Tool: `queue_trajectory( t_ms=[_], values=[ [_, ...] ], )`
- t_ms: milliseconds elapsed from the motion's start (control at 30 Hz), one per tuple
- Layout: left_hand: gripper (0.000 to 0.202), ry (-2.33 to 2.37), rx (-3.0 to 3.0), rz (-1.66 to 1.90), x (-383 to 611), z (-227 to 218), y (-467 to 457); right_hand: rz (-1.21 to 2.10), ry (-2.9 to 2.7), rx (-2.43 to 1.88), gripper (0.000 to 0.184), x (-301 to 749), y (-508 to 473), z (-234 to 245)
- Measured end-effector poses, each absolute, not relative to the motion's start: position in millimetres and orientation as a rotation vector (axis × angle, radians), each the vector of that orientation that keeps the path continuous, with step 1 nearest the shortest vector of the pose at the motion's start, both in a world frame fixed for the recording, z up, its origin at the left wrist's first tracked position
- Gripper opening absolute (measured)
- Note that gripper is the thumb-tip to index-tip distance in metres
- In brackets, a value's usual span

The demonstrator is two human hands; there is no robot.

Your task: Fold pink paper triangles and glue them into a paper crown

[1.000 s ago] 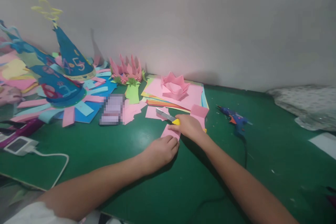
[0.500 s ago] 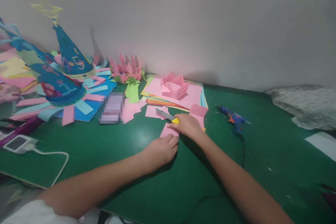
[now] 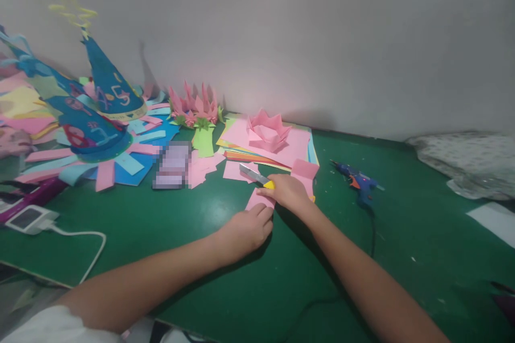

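Observation:
My right hand (image 3: 290, 193) is closed around a yellow-handled utility knife (image 3: 253, 173), its blade out and pointing up and left. Just below it, my left hand (image 3: 246, 231) has its fingers curled on a small piece of pink paper (image 3: 256, 199) lying on the green table. Part of that paper is covered by both hands. Beyond the blade lie small pink paper pieces (image 3: 233, 170). A creased pink sheet (image 3: 304, 170) sits right behind my right hand. Farther back, a pink paper flower (image 3: 267, 133) stands on a stack of coloured sheets (image 3: 300, 143).
To the right lies a blue glue gun (image 3: 360, 181) with its cord. At left stand blue cone hats (image 3: 110, 83) with paper strips, a pixelated phone (image 3: 173, 166) and a white device (image 3: 30, 221) on a cable. A pink and green paper crown (image 3: 197, 107) stands near the wall.

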State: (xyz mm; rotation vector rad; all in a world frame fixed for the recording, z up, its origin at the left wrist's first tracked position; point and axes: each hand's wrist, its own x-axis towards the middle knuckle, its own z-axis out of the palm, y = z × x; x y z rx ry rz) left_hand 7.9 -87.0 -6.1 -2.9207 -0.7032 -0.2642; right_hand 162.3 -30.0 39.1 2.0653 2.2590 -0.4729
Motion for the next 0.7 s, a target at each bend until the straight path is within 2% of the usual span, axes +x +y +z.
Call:
queue_trajectory(
  t_ms=[133, 400, 700],
  values=[
    [0.012, -0.778, -2.856, -0.354, 7.5, -9.5, -88.4, -0.494, 2.246, 2.068, 0.037, 161.7, -30.5, 41.9],
    [0.030, -0.858, -2.907, -0.408, 6.2, -9.4, -88.0, -0.502, 2.225, 2.066, 0.041, 161.7, -28.9, 41.3],
    [0.029, -0.773, -2.943, -0.398, 4.0, -14.3, -84.0, -0.502, 2.242, 2.047, 0.039, 161.8, -28.9, 42.0]
  ],
)
